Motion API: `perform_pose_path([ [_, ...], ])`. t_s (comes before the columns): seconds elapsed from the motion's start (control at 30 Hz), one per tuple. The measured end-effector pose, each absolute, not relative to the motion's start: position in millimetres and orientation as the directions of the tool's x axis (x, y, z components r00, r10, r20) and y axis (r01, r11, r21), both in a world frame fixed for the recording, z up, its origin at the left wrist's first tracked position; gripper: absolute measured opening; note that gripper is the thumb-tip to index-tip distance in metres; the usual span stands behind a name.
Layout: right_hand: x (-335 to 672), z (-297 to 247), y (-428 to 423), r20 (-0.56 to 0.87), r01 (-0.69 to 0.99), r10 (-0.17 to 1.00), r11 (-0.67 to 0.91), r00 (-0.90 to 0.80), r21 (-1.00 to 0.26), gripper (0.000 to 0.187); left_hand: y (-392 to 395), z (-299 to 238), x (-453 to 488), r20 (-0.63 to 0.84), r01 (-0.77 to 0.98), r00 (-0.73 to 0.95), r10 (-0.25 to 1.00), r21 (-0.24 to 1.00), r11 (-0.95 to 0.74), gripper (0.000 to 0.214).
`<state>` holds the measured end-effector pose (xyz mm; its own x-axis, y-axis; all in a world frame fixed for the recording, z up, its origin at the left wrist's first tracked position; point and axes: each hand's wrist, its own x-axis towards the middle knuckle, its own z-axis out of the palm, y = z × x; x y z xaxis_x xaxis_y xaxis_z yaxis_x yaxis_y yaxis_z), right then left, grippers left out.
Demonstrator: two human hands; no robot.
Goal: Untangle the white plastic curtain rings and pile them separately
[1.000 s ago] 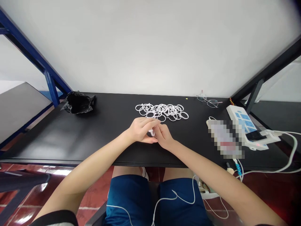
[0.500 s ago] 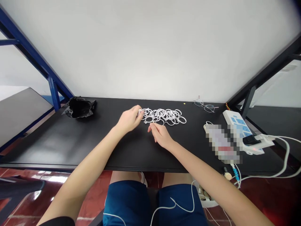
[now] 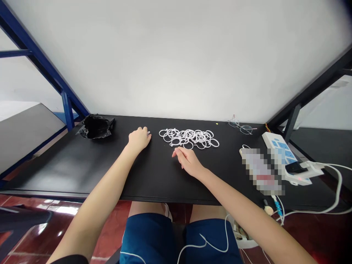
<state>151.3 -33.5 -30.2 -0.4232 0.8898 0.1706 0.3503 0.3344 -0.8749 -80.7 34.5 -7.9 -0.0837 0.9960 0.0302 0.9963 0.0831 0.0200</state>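
Several white plastic rings with small clasps (image 3: 189, 137) lie tangled in a loose heap on the black tabletop (image 3: 159, 172). My left hand (image 3: 139, 138) is to the left of the heap, apart from it, its fingers closed. A small white piece of a ring (image 3: 149, 133) shows between thumb and fingers; the rest is hidden. My right hand (image 3: 188, 160) rests on its side just in front of the heap. Its fingers are loosely curled in, and nothing shows in them.
A crumpled black plastic bag (image 3: 96, 127) stands with its mouth open at the back left. Eyeglasses (image 3: 245, 129) lie at the back right. A blurred phone (image 3: 261, 172), a white power strip (image 3: 279, 145) and white cables (image 3: 337, 187) take up the right end.
My left hand has moved left, away from the heap, with a white ring in it. Rings at the heap's left end are now uncovered. My right hand has stayed in place.
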Motion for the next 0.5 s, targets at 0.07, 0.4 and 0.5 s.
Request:
perform_pose_path([
  [0.07,151.2,-29.8,-33.8,0.175,0.358,0.887,0.344,-0.428,-0.868,0.044,33.8,-7.2,-80.4,0.025,0.996,-0.094,0.995,0.013,0.093,0.035],
  [0.4,150.9,-26.8,-36.0,0.181,0.372,0.878,0.363,-0.442,-0.854,0.041,31.1,-7.1,-80.6,0.056,0.992,-0.126,0.99,-0.024,0.127,0.039],
  [0.5,150.8,-26.2,-36.6,0.185,0.376,0.877,0.369,-0.443,-0.85,0.039,30.0,-8.1,-81.1,0.084,0.992,-0.125,0.989,-0.021,0.127,0.038],
])
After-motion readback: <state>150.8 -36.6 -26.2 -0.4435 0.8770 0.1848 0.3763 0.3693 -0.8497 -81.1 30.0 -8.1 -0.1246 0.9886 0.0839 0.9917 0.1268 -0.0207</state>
